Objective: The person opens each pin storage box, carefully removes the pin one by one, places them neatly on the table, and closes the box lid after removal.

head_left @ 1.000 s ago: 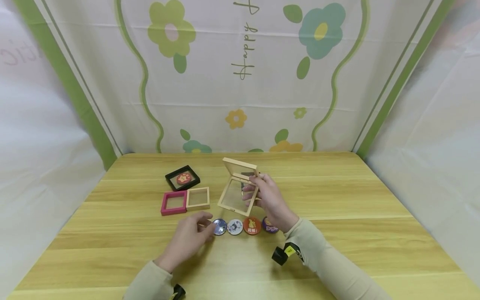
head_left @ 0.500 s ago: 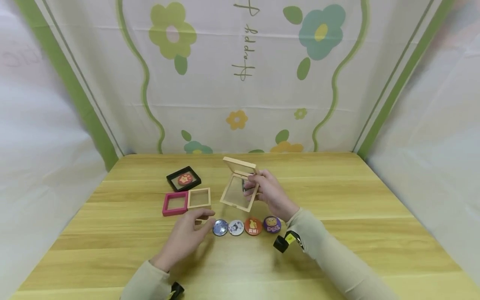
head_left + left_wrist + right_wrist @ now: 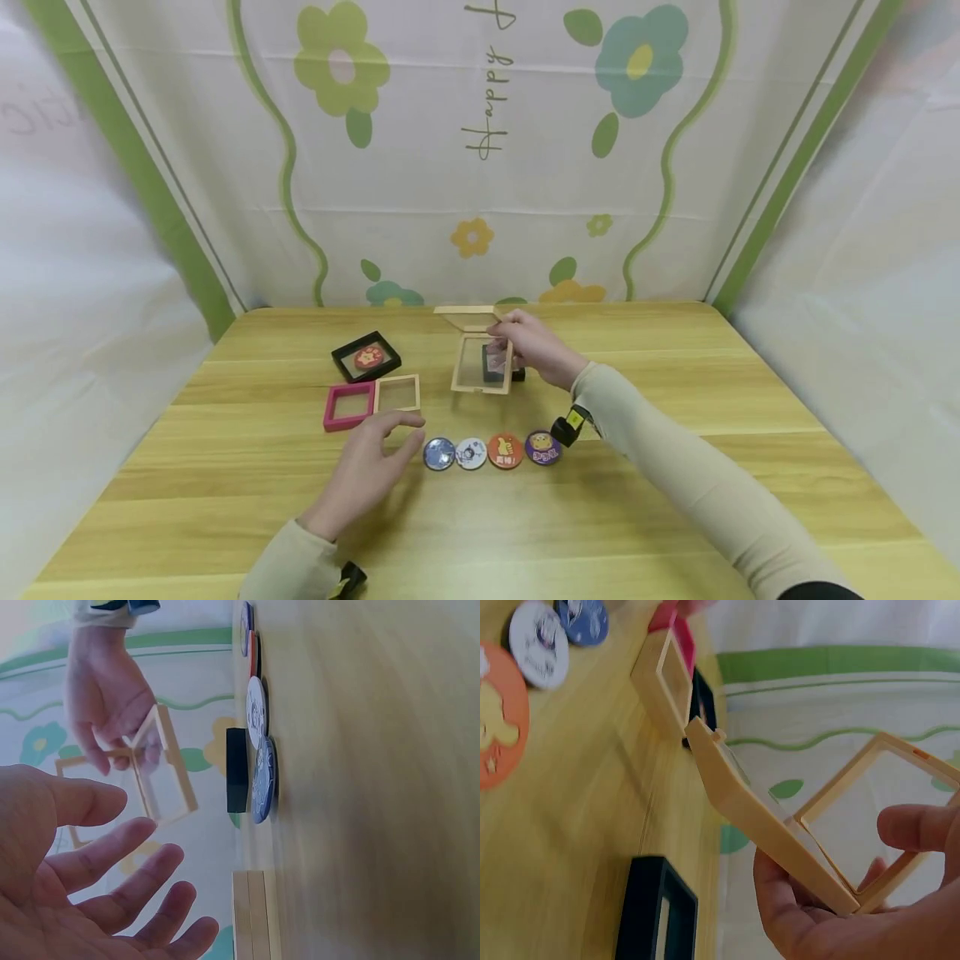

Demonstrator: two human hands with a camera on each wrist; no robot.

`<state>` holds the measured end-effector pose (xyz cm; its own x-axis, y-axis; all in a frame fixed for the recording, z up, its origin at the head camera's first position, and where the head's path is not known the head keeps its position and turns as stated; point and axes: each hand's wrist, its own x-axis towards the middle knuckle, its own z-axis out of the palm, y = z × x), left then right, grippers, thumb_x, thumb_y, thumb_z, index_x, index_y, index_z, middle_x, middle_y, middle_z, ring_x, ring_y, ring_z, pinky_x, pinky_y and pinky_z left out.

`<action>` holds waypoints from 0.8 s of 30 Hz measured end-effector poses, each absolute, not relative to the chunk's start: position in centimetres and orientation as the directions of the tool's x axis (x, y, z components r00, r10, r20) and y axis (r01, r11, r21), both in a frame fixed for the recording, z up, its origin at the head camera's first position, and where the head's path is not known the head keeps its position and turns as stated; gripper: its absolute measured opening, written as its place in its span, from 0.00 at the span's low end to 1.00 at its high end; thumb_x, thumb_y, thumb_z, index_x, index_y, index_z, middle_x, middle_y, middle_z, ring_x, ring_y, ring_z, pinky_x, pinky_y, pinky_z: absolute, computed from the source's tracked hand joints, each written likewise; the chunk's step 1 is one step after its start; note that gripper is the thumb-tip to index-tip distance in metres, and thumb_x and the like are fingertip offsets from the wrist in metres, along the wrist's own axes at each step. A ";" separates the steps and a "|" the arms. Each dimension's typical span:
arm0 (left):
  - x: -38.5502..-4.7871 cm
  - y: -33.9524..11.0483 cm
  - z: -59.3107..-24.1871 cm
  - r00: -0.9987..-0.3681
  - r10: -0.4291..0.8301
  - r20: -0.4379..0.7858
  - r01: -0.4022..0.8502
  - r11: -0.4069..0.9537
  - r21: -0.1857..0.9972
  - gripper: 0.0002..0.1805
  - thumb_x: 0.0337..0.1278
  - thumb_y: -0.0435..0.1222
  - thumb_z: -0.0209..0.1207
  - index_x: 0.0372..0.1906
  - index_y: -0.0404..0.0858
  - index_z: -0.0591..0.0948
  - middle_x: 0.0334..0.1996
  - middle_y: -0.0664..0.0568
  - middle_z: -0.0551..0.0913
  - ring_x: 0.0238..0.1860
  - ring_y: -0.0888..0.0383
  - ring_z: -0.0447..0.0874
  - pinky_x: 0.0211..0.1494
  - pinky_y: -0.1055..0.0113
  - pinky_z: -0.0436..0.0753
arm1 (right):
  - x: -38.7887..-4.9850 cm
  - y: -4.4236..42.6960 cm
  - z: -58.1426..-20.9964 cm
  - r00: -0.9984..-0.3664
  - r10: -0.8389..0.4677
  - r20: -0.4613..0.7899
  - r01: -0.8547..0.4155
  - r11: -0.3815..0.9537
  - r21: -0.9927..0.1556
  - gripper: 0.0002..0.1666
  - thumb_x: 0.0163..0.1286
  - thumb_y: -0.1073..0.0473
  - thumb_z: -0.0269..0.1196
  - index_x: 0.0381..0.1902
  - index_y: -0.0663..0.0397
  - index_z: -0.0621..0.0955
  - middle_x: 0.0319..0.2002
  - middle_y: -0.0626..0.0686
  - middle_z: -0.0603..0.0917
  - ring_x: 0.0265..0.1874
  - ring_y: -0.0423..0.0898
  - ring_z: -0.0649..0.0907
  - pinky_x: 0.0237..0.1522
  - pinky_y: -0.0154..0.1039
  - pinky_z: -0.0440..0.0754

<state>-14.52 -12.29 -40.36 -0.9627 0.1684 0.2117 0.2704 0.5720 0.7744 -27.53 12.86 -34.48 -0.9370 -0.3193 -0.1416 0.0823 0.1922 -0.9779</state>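
My right hand [image 3: 536, 346] grips a beige hinged display frame [image 3: 742, 817], held up in the air with its two halves apart. Clear film spans the halves, and nothing is seen between them. Below it lies a row of round badges: blue [image 3: 439, 454], white [image 3: 471, 453], orange-red with a thumbs-up [image 3: 506, 450] and purple [image 3: 542, 447]. My left hand [image 3: 363, 467] hovers just left of the blue badge, its fingers spread and holding nothing, as the left wrist view shows. A dark frame [image 3: 641, 907] lies on the table beyond the raised one, partly hidden by it in the head view.
On the left side of the wooden table [image 3: 675, 517] sit a pink frame [image 3: 328, 412] and a smaller beige frame [image 3: 397, 410], side by side. Behind them is a black frame [image 3: 345, 371] containing a red badge [image 3: 368, 357]. A flower-print cloth [image 3: 412, 183] hangs behind.
My right hand has raised the opened beige frame and carried it farther from me, turning it more upright. The purple badge is uncovered. My left hand has drawn slightly leftward, its fingers spreading.
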 end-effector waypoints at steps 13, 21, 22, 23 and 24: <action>-14.8 -12.5 -40.6 -0.957 0.167 0.238 0.291 0.565 0.772 0.15 0.65 0.37 0.63 0.54 0.39 0.82 0.55 0.50 0.81 0.61 0.47 0.73 0.62 0.45 0.70 | -31.2 11.4 -35.8 -0.901 -0.387 -0.198 0.087 0.285 -0.955 0.19 0.77 0.57 0.54 0.55 0.68 0.70 0.49 0.70 0.76 0.45 0.69 0.80 0.47 0.57 0.81; -14.8 -12.6 -40.4 -0.953 0.164 0.255 0.303 0.571 0.763 0.14 0.65 0.36 0.63 0.54 0.39 0.82 0.54 0.51 0.82 0.60 0.49 0.74 0.62 0.47 0.71 | -32.4 9.7 -36.2 -0.893 -0.398 -0.211 0.043 0.391 -0.919 0.12 0.76 0.61 0.55 0.43 0.68 0.71 0.53 0.69 0.76 0.49 0.64 0.80 0.43 0.50 0.83; -14.8 -12.7 -40.4 -0.952 0.165 0.257 0.305 0.572 0.762 0.14 0.65 0.36 0.63 0.54 0.39 0.82 0.54 0.51 0.82 0.60 0.49 0.75 0.62 0.47 0.71 | -32.5 9.6 -36.3 -0.894 -0.397 -0.207 0.031 0.407 -0.913 0.10 0.76 0.61 0.55 0.43 0.66 0.71 0.54 0.69 0.76 0.51 0.63 0.80 0.43 0.50 0.83; -14.8 -12.7 -40.4 -0.953 0.164 0.257 0.304 0.572 0.762 0.14 0.65 0.36 0.63 0.54 0.39 0.82 0.54 0.51 0.82 0.60 0.49 0.75 0.62 0.47 0.71 | -32.7 9.4 -36.3 -0.894 -0.398 -0.204 0.019 0.423 -0.906 0.10 0.76 0.61 0.55 0.43 0.65 0.71 0.54 0.69 0.76 0.51 0.62 0.80 0.43 0.50 0.83; -14.7 -12.7 -40.5 -0.953 0.163 0.257 0.303 0.572 0.762 0.14 0.64 0.36 0.63 0.54 0.39 0.82 0.54 0.51 0.82 0.60 0.49 0.75 0.62 0.47 0.71 | -32.8 9.2 -36.4 -0.895 -0.400 -0.198 0.003 0.438 -0.899 0.09 0.76 0.61 0.55 0.43 0.64 0.71 0.54 0.69 0.76 0.50 0.60 0.80 0.43 0.51 0.83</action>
